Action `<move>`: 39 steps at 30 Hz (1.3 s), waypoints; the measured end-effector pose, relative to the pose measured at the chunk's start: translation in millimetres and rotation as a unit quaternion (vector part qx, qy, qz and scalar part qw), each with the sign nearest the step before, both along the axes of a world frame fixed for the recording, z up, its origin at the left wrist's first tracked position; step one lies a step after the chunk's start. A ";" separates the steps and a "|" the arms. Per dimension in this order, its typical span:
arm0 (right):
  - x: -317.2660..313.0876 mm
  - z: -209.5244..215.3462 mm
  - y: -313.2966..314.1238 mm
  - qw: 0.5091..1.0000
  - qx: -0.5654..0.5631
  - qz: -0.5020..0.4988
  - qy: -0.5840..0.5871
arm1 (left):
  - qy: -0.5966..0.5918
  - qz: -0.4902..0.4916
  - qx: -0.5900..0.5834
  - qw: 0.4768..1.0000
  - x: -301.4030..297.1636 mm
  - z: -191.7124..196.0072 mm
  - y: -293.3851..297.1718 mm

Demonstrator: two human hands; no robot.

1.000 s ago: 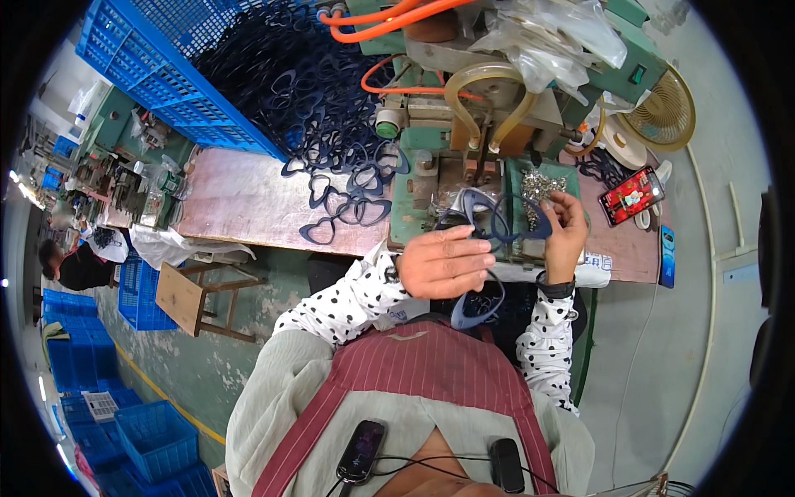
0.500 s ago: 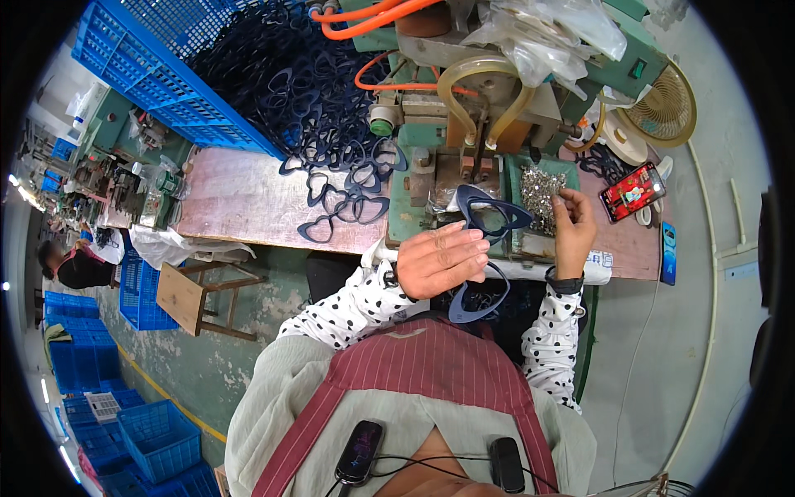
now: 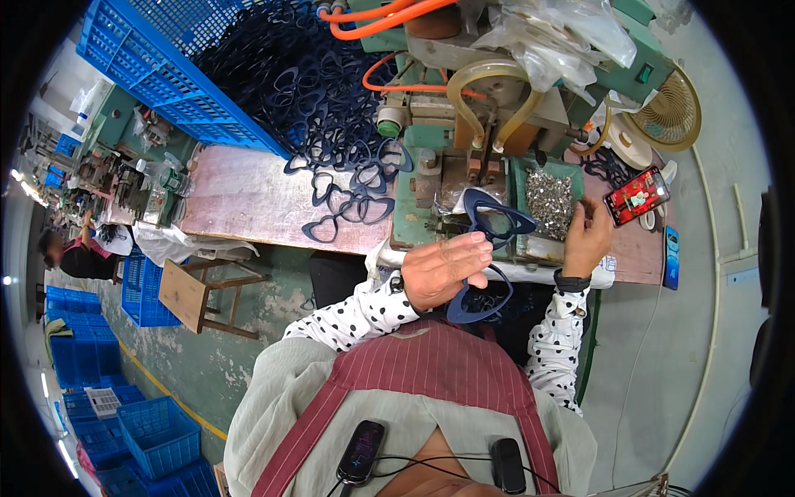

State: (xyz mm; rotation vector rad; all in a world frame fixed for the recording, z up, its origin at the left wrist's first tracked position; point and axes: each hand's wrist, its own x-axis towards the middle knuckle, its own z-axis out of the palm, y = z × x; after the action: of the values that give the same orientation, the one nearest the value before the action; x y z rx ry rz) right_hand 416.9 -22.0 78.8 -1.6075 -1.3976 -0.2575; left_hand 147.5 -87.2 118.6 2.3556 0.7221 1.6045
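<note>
My left hand [image 3: 443,269] grips a dark blue heart-shaped eyeglass frame [image 3: 493,222] and holds it up in front of the green machine [image 3: 489,124]. A second dark blue frame [image 3: 479,298] hangs lower, just below that hand. My right hand [image 3: 586,238] is raised beside the green tray of small silver metal parts [image 3: 548,199], fingers pinched together; what they hold is too small to tell. Both sleeves are white with black dots.
A pile of dark blue heart-shaped frames [image 3: 331,124] spills from a blue crate [image 3: 157,74] onto the worn bench [image 3: 248,199]. A red phone [image 3: 636,195] lies at the right. Orange hoses top the machine. A wooden stool [image 3: 199,290] and blue crates [image 3: 157,431] stand left.
My left hand has lifted the blue frame up and to the right, clear of the machine's bed. My right hand stays by the tray of metal parts.
</note>
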 end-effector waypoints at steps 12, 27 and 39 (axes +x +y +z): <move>-0.9 -25.1 3.5 0.980 -0.146 0.046 -0.130 | -0.006 0.009 0.020 1.000 2.2 -2.7 2.5; 9.3 -43.8 14.0 0.991 -0.096 0.040 0.082 | -0.287 -0.134 -0.552 0.771 21.0 -33.5 -31.3; 2.6 -35.7 12.1 0.994 -0.051 0.081 0.050 | -0.051 0.106 -0.273 0.955 24.0 -20.2 -4.1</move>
State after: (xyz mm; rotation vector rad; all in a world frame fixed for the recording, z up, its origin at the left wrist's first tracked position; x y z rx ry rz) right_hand 419.5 -9.9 43.1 -1.5562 -1.4734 -0.0102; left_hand 171.5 -91.2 98.4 1.8348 1.2424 1.3563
